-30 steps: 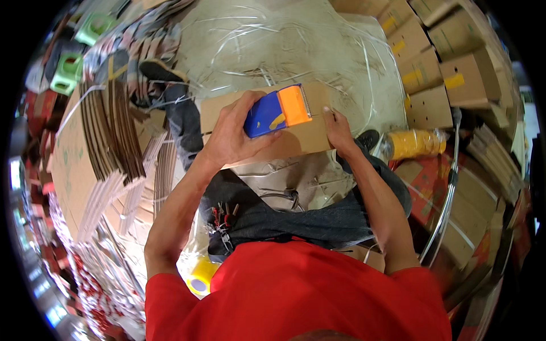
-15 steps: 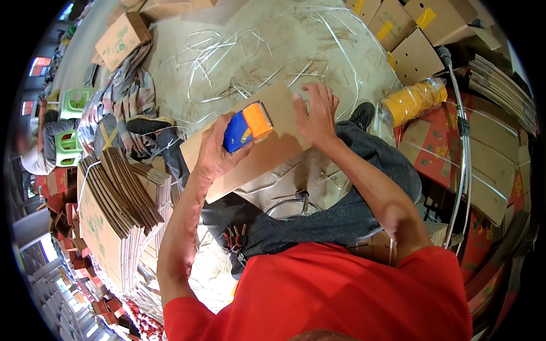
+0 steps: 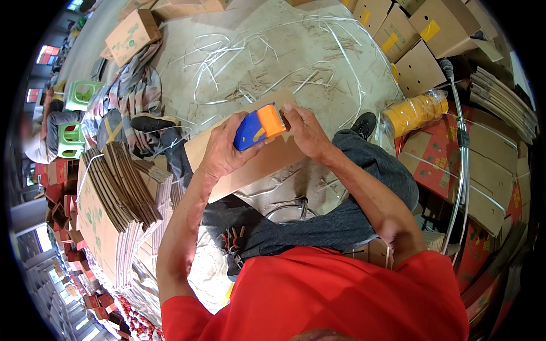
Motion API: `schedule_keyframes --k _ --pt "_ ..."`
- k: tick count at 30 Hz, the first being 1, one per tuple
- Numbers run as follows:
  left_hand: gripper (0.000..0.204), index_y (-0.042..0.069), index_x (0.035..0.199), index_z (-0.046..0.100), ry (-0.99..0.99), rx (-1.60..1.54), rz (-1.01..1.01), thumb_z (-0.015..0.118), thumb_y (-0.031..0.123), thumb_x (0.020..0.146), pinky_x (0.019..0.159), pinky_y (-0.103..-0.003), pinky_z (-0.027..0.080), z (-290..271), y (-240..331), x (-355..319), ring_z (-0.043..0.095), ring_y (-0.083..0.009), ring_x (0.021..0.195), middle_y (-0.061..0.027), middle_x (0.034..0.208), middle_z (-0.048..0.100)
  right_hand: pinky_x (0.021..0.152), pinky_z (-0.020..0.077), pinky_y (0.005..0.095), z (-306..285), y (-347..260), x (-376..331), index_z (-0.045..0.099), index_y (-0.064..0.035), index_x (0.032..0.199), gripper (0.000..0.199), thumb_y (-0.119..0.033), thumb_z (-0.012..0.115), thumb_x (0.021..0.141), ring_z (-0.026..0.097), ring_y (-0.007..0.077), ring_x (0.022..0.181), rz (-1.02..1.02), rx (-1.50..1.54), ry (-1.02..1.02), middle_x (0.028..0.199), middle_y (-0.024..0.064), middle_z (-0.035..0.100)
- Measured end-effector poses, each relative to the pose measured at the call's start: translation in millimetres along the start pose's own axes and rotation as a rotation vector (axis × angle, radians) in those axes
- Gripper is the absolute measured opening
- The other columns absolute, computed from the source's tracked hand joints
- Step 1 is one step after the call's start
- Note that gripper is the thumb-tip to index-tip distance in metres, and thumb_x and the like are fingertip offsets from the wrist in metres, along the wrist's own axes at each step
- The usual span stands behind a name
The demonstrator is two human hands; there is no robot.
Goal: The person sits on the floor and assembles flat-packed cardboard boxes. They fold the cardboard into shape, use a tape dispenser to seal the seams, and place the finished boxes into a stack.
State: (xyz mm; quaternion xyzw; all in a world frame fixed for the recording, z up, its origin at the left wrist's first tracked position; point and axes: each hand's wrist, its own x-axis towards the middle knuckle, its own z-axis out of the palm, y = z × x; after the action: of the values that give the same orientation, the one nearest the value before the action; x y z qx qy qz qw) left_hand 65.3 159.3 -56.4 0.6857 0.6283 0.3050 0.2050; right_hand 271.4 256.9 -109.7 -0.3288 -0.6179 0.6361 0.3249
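Observation:
My left hand [image 3: 222,150] is wrapped round a blue and orange hand tape dispenser [image 3: 259,128], its orange front turned toward the right. Close against the toothed end of that front is my right hand [image 3: 308,134], thumb and fingers drawn together. What sits between those fingertips is too small to make out. Beneath both hands, between my legs, a plain brown piece of cardboard [image 3: 243,174] lies at a slant. Its right part is partly covered by my right hand and the dispenser.
Bundled flat cardboard [image 3: 116,193] is stacked at my left. On the right lie a wrapped pack of yellow tape rolls [image 3: 415,112], a metal pole [image 3: 463,148] and more bundled cartons [image 3: 483,176]. White strapping [image 3: 213,59] litters the floor ahead. A person [image 3: 42,133] is at far left.
My right hand has come in from the right side of the cardboard to the dispenser's toothed end, its fingers closing. The dispenser has shifted slightly to the right in my left hand.

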Motion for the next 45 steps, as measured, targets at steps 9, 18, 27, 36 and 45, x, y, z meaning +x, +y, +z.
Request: schedule_keyframes --k 9,18,27,36,45 --pt "0.058 0.003 0.126 0.058 -0.016 0.016 -0.023 0.087 0.024 0.081 0.078 -0.044 0.058 0.0 6.7 2.7 0.071 -0.0428 0.090 -0.0228 0.102 0.071 0.067 0.0392 0.0263 7.7 14.4 0.6 0.062 -0.0107 0.089 0.042 -0.044 0.048 0.111 0.046 0.0058 0.076 0.221 0.525 0.009 0.082 -0.0053 0.052" --pt "0.059 0.002 0.125 0.057 -0.047 0.026 -0.035 0.087 0.021 0.078 0.082 -0.046 0.057 -1.2 8.7 4.6 0.069 -0.0442 0.096 -0.0221 0.108 0.069 0.080 0.0460 0.0262 4.5 33.4 3.6 0.067 -0.0062 0.109 0.036 -0.037 0.049 0.112 0.057 0.0058 0.088 0.197 0.491 -0.051 0.097 -0.0025 0.065" --pt "0.093 0.029 0.158 0.044 -0.111 0.254 0.112 0.086 0.021 0.076 0.074 -0.048 0.056 0.5 16.3 8.0 0.067 -0.0414 0.081 -0.0196 0.099 0.061 0.066 0.0427 0.0279 -18.4 35.1 8.3 0.066 -0.0009 0.091 0.030 -0.024 0.057 0.108 0.046 0.0038 0.074 0.039 -0.153 0.078 0.076 -0.0061 0.054" --pt "0.075 0.031 0.155 0.047 -0.396 0.504 0.091 0.077 0.029 0.086 0.071 -0.047 0.058 -24.1 26.4 24.8 0.069 -0.0402 0.077 -0.0210 0.097 0.065 0.061 0.0339 0.0302 -141.5 85.9 33.2 0.054 -0.0060 0.077 0.039 -0.032 0.059 0.106 0.037 0.0075 0.070 0.211 -0.295 0.240 0.074 -0.0069 0.041" --pt "0.069 0.029 0.153 0.049 -0.412 0.532 0.141 0.075 0.032 0.089 0.071 -0.046 0.057 -13.7 31.6 34.7 0.069 -0.0380 0.080 -0.0199 0.099 0.065 0.064 0.0318 0.0286 -155.7 121.5 23.0 0.051 -0.0091 0.078 0.040 -0.036 0.056 0.107 0.034 0.0077 0.070 0.287 -0.223 0.233 0.075 -0.0069 0.041"
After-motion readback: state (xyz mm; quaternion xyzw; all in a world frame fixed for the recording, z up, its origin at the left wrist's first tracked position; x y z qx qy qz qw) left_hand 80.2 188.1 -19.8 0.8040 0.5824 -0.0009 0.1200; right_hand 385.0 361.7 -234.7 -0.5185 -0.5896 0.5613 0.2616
